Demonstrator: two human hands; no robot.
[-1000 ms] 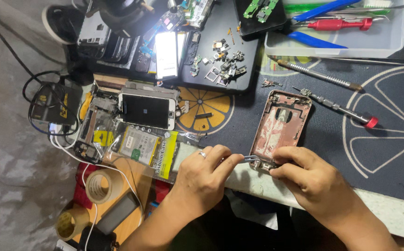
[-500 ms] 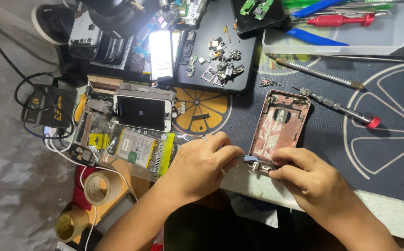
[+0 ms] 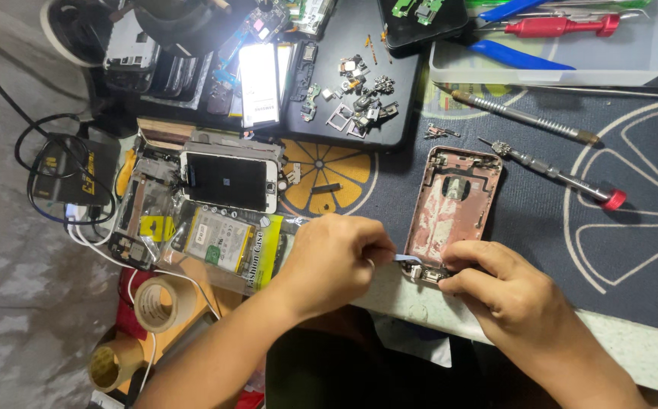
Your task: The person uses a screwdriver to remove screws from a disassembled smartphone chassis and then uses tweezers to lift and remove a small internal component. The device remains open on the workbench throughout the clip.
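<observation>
**Pink phone shell worked at its lower end**

Pink metal, the opened phone housing (image 3: 454, 204) lies on the dark mat with the citrus print (image 3: 632, 189), its lower end at the near table edge between both hands. Compared with half a second ago, the left hand (image 3: 332, 261) has pulled slightly away from the housing, and a thin pale blue strip (image 3: 407, 258) now shows stretched between its pinched fingertips and the housing's bottom edge. The right hand (image 3: 507, 291) has hardly shifted: its fingers are curled close and press down on the lower end of the housing, beside a small grey part (image 3: 426, 274) seated there.

Whether the strip is tape or a flex cable is too small to tell, and where it joins the housing is hidden under the right fingers. The left fingertips are covered by the knuckles, so the pinch itself is hard to see.

Beyond the housing lie a red-capped screwdriver (image 3: 564, 178) and a longer metal-handled driver (image 3: 522, 116). To the left sit a white-framed phone screen (image 3: 230, 182), a packaged case (image 3: 226, 246) and a roll of tape (image 3: 156, 303). A clear tray (image 3: 571, 72) of tools is cut off at the top edge.
</observation>
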